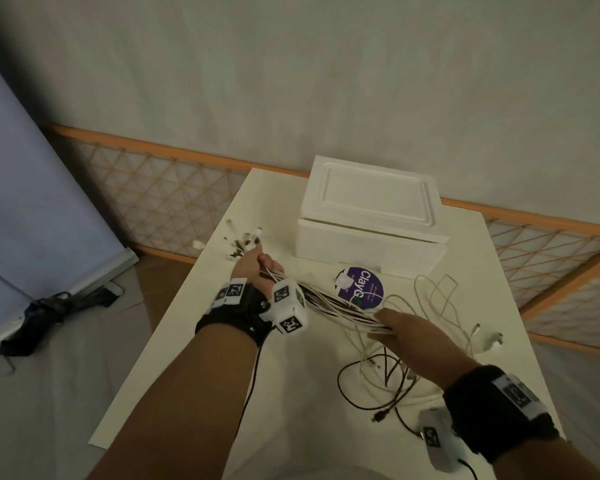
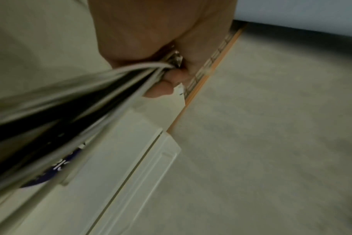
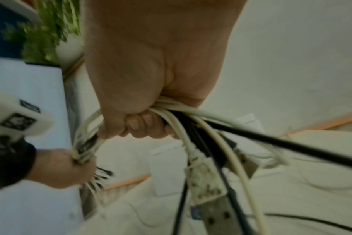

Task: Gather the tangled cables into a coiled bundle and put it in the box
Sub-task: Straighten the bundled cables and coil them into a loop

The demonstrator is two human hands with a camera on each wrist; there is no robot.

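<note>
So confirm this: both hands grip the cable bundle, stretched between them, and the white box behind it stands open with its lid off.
Wrong on the lid. The head view shows the white box closed, its lid still on top. The rest holds: the left hand and the right hand both grip the cable bundle, stretched between them.

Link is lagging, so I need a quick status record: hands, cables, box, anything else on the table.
left hand: grips the cables near their plug ends, which fan out past the fist
right hand: fingers curled round the same bunch further along
cables: pulled into a straight bunch between the hands; the rest lies in loose loops on the table, not yet coiled
box: white, lid on, at the far side of the table
other: purple round label in front of the box
</note>
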